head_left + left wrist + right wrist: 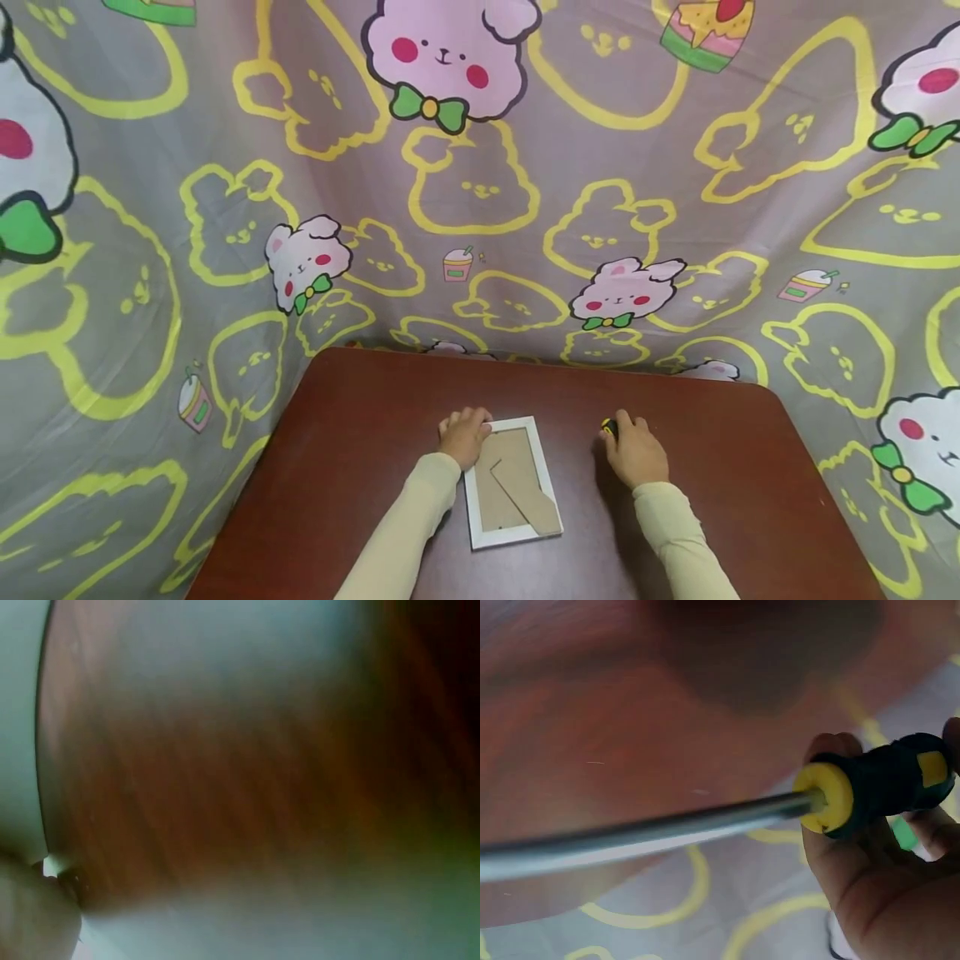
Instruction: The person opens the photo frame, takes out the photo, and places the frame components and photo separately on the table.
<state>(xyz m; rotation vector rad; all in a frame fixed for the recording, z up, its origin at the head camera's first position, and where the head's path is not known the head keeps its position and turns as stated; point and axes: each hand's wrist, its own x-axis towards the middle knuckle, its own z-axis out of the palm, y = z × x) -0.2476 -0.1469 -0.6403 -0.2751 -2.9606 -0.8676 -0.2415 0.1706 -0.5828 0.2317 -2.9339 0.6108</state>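
Note:
A white picture frame (513, 483) lies face down on the table, its brown backing board and stand showing. My left hand (463, 437) grips the frame's upper left edge with bent fingers; the fingertips are partly hidden. To the right of the frame, my right hand (637, 452) holds a screwdriver (610, 428) above the table. In the right wrist view, fingers and thumb wrap the screwdriver's black and yellow handle (889, 784), and its metal shaft (652, 834) runs out to the left. The left wrist view is blurred, with only part of the hand (34, 911) at lower left.
The reddish-brown table (360, 417) has rounded far corners. A grey curtain (517, 250) with yellow outlines and cartoon animals hangs close behind it and along both sides.

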